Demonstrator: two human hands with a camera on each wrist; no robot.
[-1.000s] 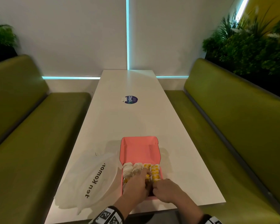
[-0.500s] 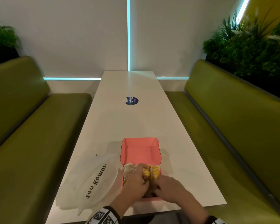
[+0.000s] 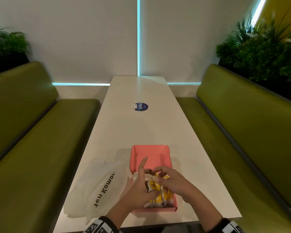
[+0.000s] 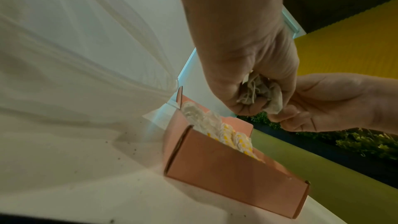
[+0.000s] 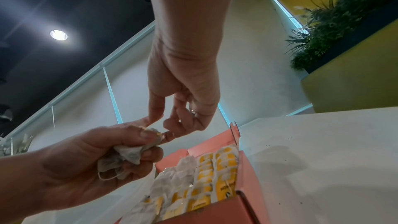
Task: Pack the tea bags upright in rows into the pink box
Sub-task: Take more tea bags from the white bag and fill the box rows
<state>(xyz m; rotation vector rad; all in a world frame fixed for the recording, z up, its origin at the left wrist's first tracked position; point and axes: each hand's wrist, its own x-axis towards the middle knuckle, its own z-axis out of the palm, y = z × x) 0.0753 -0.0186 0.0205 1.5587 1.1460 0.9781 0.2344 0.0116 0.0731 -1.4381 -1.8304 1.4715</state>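
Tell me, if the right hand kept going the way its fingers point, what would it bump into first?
Probably the left hand, which grips crumpled white paper tea bags. The right hand has its fingertips almost at the left thumb; whether they touch is unclear.

— What kind of place is this?

— A café or restaurant booth. Two long olive-green padded benches [image 3: 242,125] face each other across a narrow white desk [image 3: 141,132].

— Anything else?

— A round branded sticker [image 3: 141,106] sits on the desk, leafy planters [image 3: 262,52] top the bench backs, and cyan light strips [image 3: 138,36] run along the pale wall.
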